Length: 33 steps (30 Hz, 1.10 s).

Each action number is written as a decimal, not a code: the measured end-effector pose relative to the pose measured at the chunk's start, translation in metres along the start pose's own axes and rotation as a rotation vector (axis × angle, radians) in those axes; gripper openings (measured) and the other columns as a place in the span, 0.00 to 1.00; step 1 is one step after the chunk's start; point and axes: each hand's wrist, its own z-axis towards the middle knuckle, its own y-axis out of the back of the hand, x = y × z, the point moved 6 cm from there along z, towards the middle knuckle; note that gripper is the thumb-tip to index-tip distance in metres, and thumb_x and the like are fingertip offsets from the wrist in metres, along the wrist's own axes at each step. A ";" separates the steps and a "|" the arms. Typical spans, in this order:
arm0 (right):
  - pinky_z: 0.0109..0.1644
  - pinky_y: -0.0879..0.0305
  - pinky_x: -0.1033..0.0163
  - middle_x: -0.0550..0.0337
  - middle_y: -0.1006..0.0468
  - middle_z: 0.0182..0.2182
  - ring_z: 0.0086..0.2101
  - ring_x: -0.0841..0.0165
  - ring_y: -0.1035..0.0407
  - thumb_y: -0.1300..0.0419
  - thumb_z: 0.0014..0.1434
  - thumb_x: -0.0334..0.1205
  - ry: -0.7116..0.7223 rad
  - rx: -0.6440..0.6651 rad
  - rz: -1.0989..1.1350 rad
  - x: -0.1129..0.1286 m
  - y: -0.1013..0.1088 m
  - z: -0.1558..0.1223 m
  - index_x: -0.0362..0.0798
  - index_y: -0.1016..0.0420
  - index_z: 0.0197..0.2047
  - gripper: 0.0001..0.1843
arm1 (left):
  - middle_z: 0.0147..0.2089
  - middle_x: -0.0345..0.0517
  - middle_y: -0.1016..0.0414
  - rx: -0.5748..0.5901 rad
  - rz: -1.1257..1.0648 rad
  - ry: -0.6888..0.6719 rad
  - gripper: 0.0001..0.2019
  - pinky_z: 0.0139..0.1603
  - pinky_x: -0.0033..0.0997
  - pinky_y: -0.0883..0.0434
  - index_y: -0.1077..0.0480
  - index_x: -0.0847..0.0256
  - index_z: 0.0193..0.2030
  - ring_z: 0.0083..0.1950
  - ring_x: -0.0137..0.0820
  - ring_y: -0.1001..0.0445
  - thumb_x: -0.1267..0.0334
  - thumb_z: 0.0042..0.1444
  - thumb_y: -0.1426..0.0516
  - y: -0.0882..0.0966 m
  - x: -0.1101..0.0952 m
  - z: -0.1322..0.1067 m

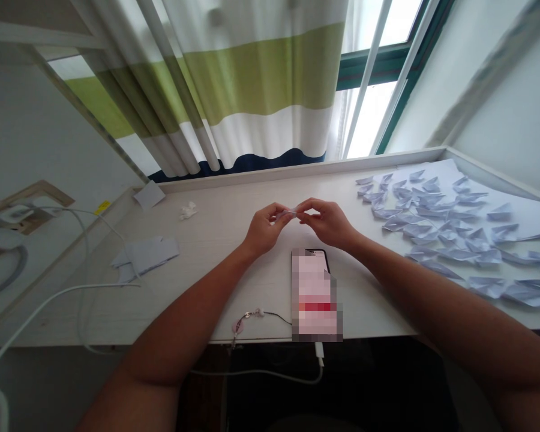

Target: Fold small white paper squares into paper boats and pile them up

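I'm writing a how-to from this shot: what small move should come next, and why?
Probably press the paper between the fingertips to sharpen a fold: left hand and right hand both pinch it, and folded pieces lie to the right.

Layout of the bench. Mid-bench, beyond the phone: a slip between the fingers of the left hand and right hand. Near edge, centre: the phone, with its strap to the left. Left part: a stack toward the left edge; behind it, a card at the far left corner; right of the card, a wad. Right part: folded papers, several on sheets that reach toward the far right corner. Behind the far edge: the curtain, with the window to its right.
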 end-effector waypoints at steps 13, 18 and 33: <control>0.43 0.17 0.51 0.53 0.12 0.38 0.36 0.62 0.19 0.20 0.53 0.63 -0.161 -0.039 0.241 -0.012 -0.004 0.000 0.47 0.16 0.46 0.30 | 0.34 0.39 0.19 -0.071 -0.207 0.037 0.16 0.45 0.36 0.22 0.26 0.58 0.47 0.37 0.31 0.19 0.57 0.57 0.28 0.003 -0.002 0.003; 0.41 0.17 0.52 0.55 0.13 0.32 0.32 0.64 0.20 0.19 0.51 0.63 -0.198 -0.016 0.315 -0.012 -0.005 0.000 0.48 0.17 0.36 0.27 | 0.34 0.39 0.18 -0.048 -0.226 0.056 0.18 0.42 0.34 0.22 0.25 0.58 0.49 0.36 0.31 0.19 0.57 0.56 0.27 0.002 -0.001 0.002; 0.48 0.15 0.49 0.55 0.12 0.35 0.36 0.62 0.16 0.19 0.54 0.61 -0.255 0.060 0.471 -0.008 -0.005 0.000 0.47 0.14 0.38 0.25 | 0.32 0.45 0.16 -0.004 -0.185 0.117 0.11 0.38 0.35 0.22 0.16 0.60 0.34 0.33 0.32 0.21 0.54 0.54 0.27 0.003 -0.004 0.003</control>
